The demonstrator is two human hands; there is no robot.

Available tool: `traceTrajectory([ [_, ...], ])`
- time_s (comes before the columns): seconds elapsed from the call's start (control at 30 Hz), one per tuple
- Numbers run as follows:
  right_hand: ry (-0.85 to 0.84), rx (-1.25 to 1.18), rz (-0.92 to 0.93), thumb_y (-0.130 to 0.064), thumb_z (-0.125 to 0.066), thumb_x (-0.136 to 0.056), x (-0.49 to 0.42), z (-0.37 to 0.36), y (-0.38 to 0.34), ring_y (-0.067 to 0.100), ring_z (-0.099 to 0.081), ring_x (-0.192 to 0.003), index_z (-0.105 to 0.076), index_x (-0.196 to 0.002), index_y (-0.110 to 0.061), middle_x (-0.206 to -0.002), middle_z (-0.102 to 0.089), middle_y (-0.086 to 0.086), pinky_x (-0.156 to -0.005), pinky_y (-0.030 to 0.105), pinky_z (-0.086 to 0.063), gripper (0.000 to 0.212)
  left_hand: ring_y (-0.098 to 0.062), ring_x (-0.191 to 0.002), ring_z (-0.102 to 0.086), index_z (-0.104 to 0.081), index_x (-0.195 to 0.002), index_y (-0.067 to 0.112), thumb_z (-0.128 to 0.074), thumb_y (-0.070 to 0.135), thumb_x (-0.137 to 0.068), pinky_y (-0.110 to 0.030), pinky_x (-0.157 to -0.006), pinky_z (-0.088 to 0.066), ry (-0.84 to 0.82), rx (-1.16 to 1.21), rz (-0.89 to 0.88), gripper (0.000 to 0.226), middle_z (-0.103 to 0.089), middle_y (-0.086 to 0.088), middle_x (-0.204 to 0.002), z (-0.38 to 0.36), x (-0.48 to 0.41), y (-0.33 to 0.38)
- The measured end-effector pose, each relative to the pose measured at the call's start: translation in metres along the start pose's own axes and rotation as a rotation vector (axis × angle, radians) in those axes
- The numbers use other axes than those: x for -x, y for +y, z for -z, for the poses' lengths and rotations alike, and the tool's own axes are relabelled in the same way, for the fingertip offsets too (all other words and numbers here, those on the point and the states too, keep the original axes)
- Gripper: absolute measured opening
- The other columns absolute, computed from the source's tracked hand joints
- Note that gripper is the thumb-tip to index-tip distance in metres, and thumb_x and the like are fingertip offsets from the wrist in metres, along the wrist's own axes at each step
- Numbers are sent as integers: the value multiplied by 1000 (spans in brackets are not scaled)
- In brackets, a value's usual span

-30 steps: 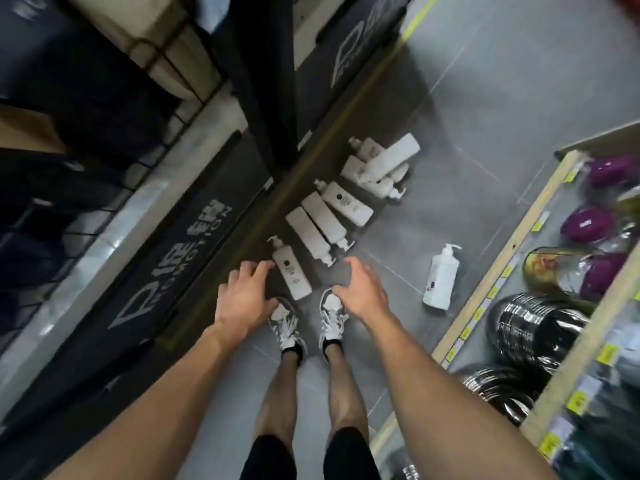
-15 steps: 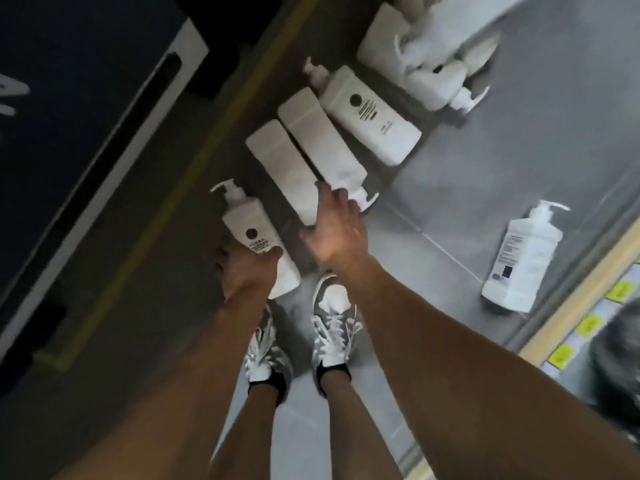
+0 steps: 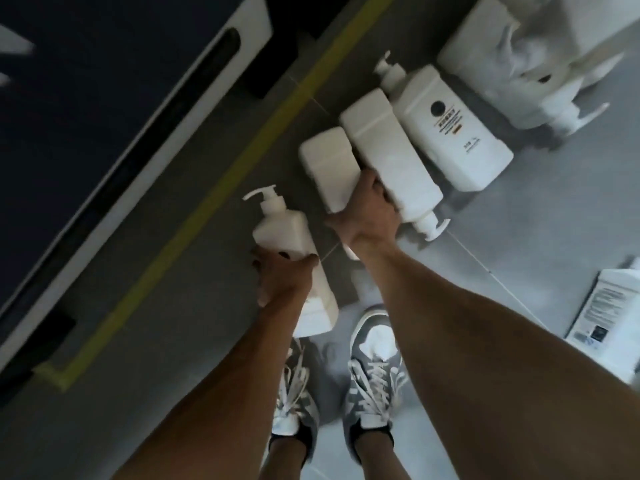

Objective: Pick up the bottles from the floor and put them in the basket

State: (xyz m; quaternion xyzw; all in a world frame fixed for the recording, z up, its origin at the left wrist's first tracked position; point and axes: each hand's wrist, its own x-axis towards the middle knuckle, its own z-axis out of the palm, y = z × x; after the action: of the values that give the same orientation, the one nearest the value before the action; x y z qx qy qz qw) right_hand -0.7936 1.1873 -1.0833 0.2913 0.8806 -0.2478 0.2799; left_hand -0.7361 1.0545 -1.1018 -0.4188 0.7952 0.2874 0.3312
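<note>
Just above the shoes point(image 3: 374, 375), the left hand point(image 3: 284, 282) wraps fingers and thumb round a white pump bottle point(image 3: 280, 230), nozzle toward eleven o'clock, while the right hand point(image 3: 367, 213) clasps a plain bottle point(image 3: 329, 164) lying at its one o'clock on the floor point(image 3: 519, 244).

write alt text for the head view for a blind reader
Looking down, a person's left hand grips a white pump bottle while the right hand grips a second bottle on the grey floor. More white bottles lie beside it, above two grey sneakers.
</note>
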Motion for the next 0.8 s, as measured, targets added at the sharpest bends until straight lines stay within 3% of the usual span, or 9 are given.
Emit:
traceTrajectory([
  [0.17,-66,67,16,-38,-88,-66,67,68,4,40,-62,-114,-32,-138,-23,-126,-58,7,-89,47,-51,92,-41,-119,-55,-32,-141,7,-90,31,-65,-47,-93,-47,32,-98,-170,99,-49,-16,-136,85,56,15],
  [0.37,-77,51,-49,-34,-86,-70,213,203,-23,37,-59,-119,-38,-138,-18,-130,-57,13,-92,43,-48,85,-40,-118,-58,-29,-141,9,-83,49,-72,-44,-93,-46,6,-410,-266,96,-51,-14,-136,220,201,52],
  [0.6,-41,54,13,-39,-88,-67,405,364,-64,37,-58,-117,-39,-133,-24,-132,-54,7,-88,43,-46,84,-45,-108,-61,-33,-126,15,-87,47,-62,-48,-83,-48,1,-419,-442,89,-50,-8,-127,379,380,65],
  [0.7,-31,101,78,-40,-87,-66,472,415,-77,38,-58,-115,-38,-132,-25,-132,-53,7,-88,44,-45,84,-43,-102,-63,-29,-121,19,-87,50,-59,-43,-71,-43,3,-454,-502,91,-49,-8,-123,436,443,51],
  [0.8,15,156,132,-37,-84,-66,521,448,-89,40,-59,-111,-37,-132,-26,-129,-54,8,-81,44,-44,82,-38,-99,-64,-27,-117,23,-87,50,-58,-40,-70,-43,54,-434,-512,89,-48,-5,-120,479,490,27],
])
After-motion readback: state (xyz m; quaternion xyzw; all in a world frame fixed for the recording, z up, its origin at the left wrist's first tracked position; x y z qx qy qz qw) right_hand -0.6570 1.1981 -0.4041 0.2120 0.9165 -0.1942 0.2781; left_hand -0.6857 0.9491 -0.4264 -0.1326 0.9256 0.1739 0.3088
